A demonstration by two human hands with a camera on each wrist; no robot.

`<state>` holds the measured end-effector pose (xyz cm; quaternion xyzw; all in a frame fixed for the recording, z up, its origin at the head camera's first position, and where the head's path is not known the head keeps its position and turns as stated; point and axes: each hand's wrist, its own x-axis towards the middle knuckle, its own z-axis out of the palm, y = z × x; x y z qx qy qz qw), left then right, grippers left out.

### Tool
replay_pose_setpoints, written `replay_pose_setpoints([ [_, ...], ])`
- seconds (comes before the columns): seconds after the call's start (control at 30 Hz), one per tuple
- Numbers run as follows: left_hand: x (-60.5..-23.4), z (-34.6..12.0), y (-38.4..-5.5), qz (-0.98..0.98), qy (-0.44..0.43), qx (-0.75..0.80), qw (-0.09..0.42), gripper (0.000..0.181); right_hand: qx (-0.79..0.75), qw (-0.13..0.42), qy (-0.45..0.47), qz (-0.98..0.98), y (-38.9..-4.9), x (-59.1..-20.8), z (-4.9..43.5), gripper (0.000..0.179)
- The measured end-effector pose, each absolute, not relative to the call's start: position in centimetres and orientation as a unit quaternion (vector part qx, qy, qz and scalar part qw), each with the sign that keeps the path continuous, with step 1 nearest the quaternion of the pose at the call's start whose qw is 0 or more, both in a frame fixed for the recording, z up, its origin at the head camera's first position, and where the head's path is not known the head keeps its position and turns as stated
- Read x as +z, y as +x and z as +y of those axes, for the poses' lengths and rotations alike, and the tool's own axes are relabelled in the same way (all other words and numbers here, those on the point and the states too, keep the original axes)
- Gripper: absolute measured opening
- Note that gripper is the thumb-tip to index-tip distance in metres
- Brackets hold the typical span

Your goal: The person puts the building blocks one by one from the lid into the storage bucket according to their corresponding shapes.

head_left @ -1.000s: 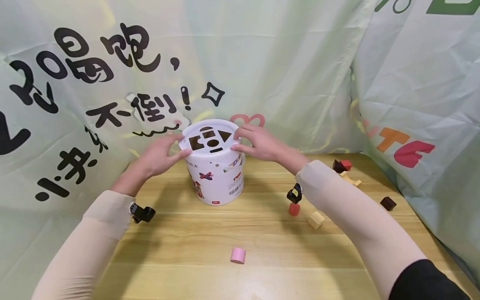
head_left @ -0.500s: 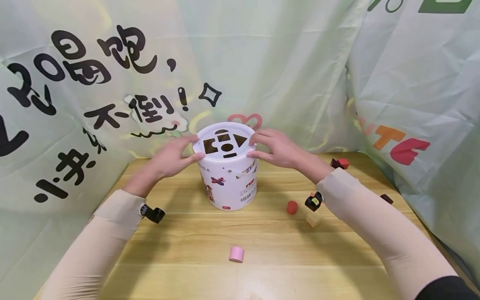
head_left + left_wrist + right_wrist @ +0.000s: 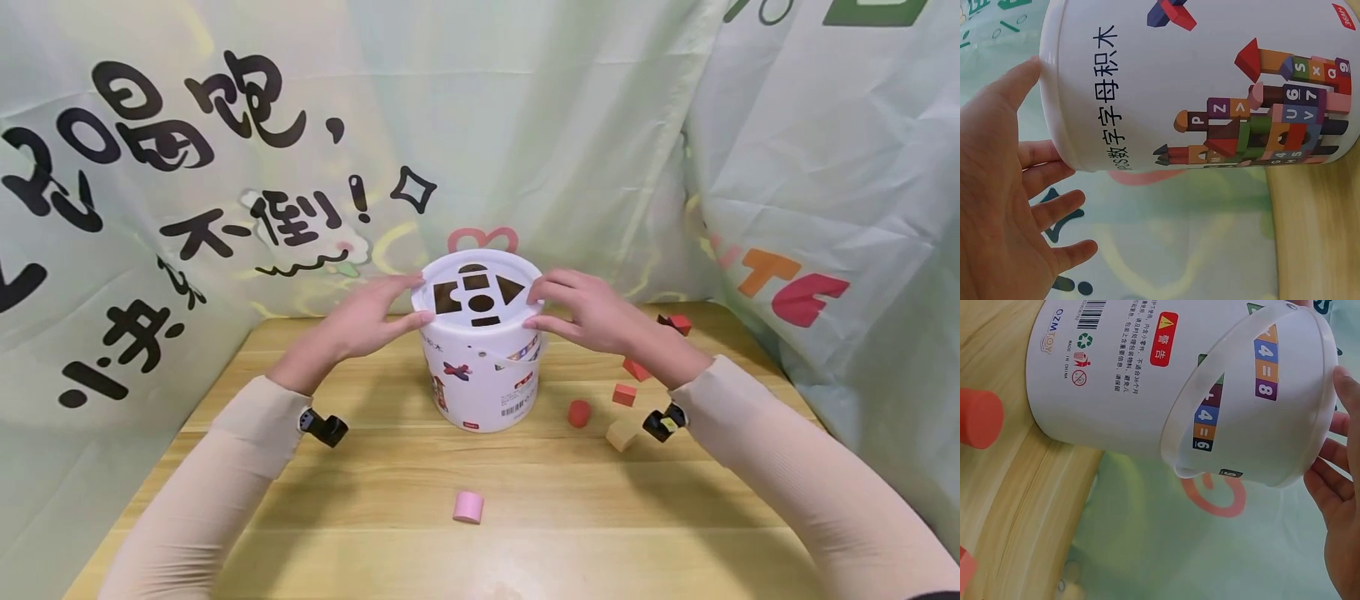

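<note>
A white toy-block bucket (image 3: 480,400) stands upright on the wooden table. Its lid (image 3: 510,313) has several shaped holes. My left hand (image 3: 367,321) holds the lid's rim at the left, thumb in front and fingers farther back. My right hand (image 3: 592,315) grips the opposite side of the rim. In the left wrist view, the thumb and some fingers of my left hand (image 3: 997,194) touch the rim, while other fingers stand apart from it. The right wrist view shows my right hand (image 3: 1340,506) at the rim and the bucket's white handle (image 3: 1171,434) hanging down.
A pink cylinder (image 3: 468,507) lies in front of the bucket. To its right are a red rounded block (image 3: 578,413), a pale wooden block (image 3: 622,434) and a red block (image 3: 624,394). More blocks lie behind my right arm. Printed curtains (image 3: 600,125) enclose the table.
The bucket has moved right and slightly nearer, with both hands staying on its rim. As the right arm shifts right, red blocks near the bucket come into view and others become covered.
</note>
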<state>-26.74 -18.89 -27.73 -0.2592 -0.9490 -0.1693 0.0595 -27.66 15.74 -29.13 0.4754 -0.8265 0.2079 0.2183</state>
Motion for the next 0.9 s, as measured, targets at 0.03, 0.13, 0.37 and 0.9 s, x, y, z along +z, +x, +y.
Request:
replay_pose_setpoints([
  [0.03, -27.7, -18.7, -26.7, -0.948, -0.261, -0.169, 0.06, 0.076, 0.208, 0.223, 0.478, -0.823, -27.5, -29.1, 15.9, 0.027],
  [0.13, -27.6, -18.3, -26.5, -0.947, -0.267, -0.17, 0.059, 0.076, 0.209, 0.232, 0.481, -0.819, -27.1, -29.1, 16.4, 0.028],
  [0.37, -27.6, -17.6, -25.7, -0.939, -0.292, -0.167, 0.065, 0.073, 0.199, 0.257, 0.492, -0.807, -25.9, -29.3, 17.5, 0.032],
  [0.9, -27.7, -16.3, -26.1, -0.932, -0.321, -0.166, 0.032, 0.08, 0.192, 0.272, 0.505, -0.796, -23.8, -29.4, 18.6, 0.026],
])
